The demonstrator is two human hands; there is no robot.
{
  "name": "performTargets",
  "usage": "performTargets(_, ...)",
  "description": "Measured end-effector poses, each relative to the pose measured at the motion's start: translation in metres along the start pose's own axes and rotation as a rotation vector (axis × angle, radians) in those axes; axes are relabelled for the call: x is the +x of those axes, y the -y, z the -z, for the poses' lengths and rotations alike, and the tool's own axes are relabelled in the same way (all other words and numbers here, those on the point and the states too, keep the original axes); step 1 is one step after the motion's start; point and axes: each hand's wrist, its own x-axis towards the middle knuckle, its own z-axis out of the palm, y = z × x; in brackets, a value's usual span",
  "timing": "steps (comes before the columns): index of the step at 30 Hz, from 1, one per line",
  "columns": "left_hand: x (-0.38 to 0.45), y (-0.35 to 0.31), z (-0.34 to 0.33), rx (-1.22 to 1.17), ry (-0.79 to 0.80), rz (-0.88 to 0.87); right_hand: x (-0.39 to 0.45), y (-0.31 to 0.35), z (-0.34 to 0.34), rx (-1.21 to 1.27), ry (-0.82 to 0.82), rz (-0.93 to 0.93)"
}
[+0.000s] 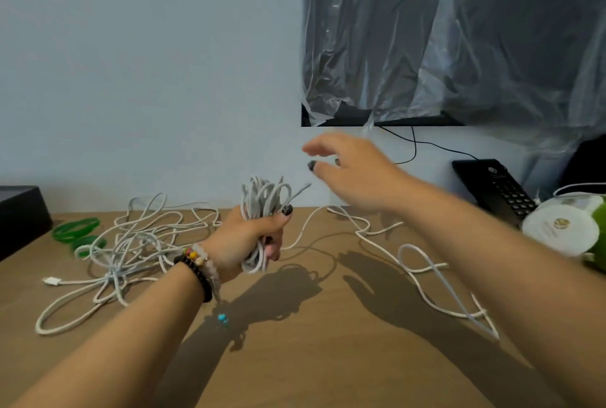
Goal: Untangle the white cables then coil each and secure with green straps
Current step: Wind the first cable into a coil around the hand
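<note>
Left hand [249, 237] clenched round a bunched coil of white braided cable [262, 201], keeping its loops together; right hand [347, 171] raised, fingers spread, empty; tangled white cables [131, 243] and green straps [77, 227] lie far left on wooden desk [311, 342].

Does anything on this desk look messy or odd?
Yes. A knot of white cables sprawls across the desk's left side, overlapping the green straps. The screen on the wall is oddly draped in crinkled plastic.

White cables [131, 243], green straps [77, 227], brown wooden table [311, 358], black phone [501, 191], pale blue wall [147, 63], multicoloured bead bracelets [196, 263].
</note>
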Motion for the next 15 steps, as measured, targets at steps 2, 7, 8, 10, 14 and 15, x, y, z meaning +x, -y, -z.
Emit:
performTargets(2, 0.004, 0.008, -0.001, -0.247, 0.07, 0.068, -0.004, -0.011, -0.028, 0.08, 0.056, 0.032)
performTargets(7, 0.014, 0.039, 0.002, -0.519, -0.055, 0.126, -0.008, -0.052, -0.08, 0.354, 0.055, -0.072)
performTargets(8, 0.016, 0.042, 0.005, -0.506, -0.072, 0.114, -0.009, -0.059, -0.089, 0.416, 0.017, -0.081)
performTargets(10, 0.02, 0.041, 0.008, -0.491, -0.126, 0.087, -0.013, -0.071, -0.106, 0.558, -0.055, -0.098)
performTargets(14, 0.024, 0.04, 0.014, -0.524, -0.329, 0.036, -0.016, -0.077, -0.118, 0.698, -0.038, -0.12)
performTargets(15, 0.025, 0.042, 0.017, -0.52, -0.37, 0.033, -0.016, -0.079, -0.119, 0.718, -0.039, -0.132)
